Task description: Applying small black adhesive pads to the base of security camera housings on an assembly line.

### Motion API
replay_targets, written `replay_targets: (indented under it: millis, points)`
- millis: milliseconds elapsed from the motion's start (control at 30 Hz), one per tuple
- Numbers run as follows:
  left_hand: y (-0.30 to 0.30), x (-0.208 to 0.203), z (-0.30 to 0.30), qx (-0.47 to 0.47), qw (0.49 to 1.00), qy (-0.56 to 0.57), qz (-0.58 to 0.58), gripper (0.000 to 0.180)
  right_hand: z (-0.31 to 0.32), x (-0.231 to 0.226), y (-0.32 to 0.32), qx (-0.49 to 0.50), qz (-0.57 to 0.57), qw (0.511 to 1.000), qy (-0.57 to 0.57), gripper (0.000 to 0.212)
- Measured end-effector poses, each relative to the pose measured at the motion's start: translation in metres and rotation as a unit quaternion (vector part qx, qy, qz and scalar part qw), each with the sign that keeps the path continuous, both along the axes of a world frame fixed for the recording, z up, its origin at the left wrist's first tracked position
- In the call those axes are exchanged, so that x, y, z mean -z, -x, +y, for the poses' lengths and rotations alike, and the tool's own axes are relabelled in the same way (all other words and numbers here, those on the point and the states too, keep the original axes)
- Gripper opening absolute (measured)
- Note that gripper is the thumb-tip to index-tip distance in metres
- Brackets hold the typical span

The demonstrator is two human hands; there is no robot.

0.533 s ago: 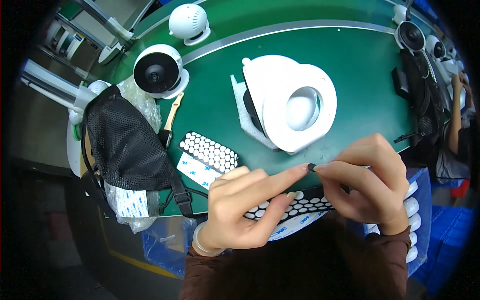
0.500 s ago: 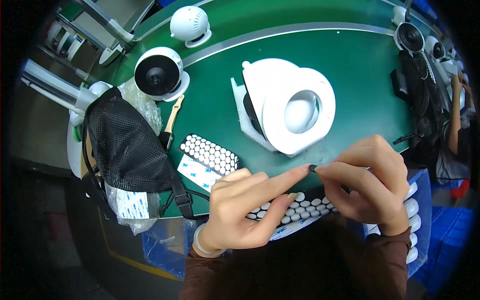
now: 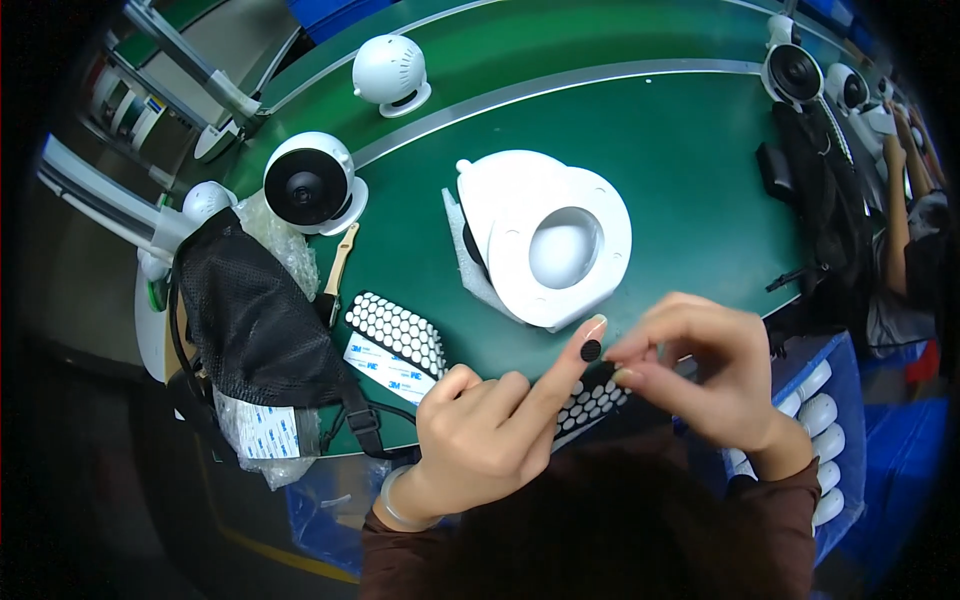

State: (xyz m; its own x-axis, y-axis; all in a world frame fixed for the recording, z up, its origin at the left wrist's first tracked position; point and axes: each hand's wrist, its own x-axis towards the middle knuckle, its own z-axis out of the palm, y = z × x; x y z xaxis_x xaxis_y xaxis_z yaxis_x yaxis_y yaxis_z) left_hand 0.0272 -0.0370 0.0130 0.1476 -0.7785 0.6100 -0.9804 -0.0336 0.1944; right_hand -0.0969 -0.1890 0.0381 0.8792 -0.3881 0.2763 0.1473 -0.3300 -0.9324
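Observation:
A small round black pad [image 3: 591,350] sits on the outstretched index fingertip of my left hand [image 3: 480,435], whose other visible fingers are curled. Its thumb is mostly hidden. Beside that finger is a sheet of round white-faced pads [image 3: 592,400] on a black backing, partly covered by my hands. My right hand [image 3: 705,370] pinches at the sheet's upper right edge with thumb and index finger; whether a loose pad is between them is not clear. Beyond my hands a white housing with a round opening [image 3: 510,195] rests on a foam piece [image 3: 465,250] on the green table [image 3: 690,220].
A second pad sheet [image 3: 398,330] lies over a white-and-blue adhesive sheet [image 3: 380,365]. Left are a brush [image 3: 342,262], a black mesh bag [image 3: 260,310] and white round cameras [image 3: 310,185], [image 3: 390,75]. A blue-lined bin [image 3: 840,440] holds white parts. Another person's arm [image 3: 897,210] is at far right.
The black pad has gone from my right fingers to my left index fingertip. My right hand has dropped to the sheet's edge. The whole view has shifted slightly.

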Motion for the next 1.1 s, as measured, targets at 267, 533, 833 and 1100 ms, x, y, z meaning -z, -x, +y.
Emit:
replay_targets:
  millis: [267,533,833,1100]
  points:
    - [0.011,0.006,-0.003,-0.077,0.986,-0.037,-0.141,0.049,-0.004,0.0,-0.006,-0.011,0.095,0.957,-0.274,0.013]
    - [0.021,0.004,-0.007,-0.146,0.962,-0.087,-0.212,0.05,-0.009,0.001,-0.009,0.028,0.14,0.965,-0.219,0.01]
    - [0.007,0.008,0.004,-0.036,0.998,0.033,0.026,0.013,0.002,-0.013,0.0,0.053,-0.074,0.991,0.094,0.004]
    - [-0.004,0.008,-0.016,-0.017,0.887,0.076,0.456,0.012,-0.005,0.001,-0.045,0.035,-0.034,0.981,0.186,0.005]
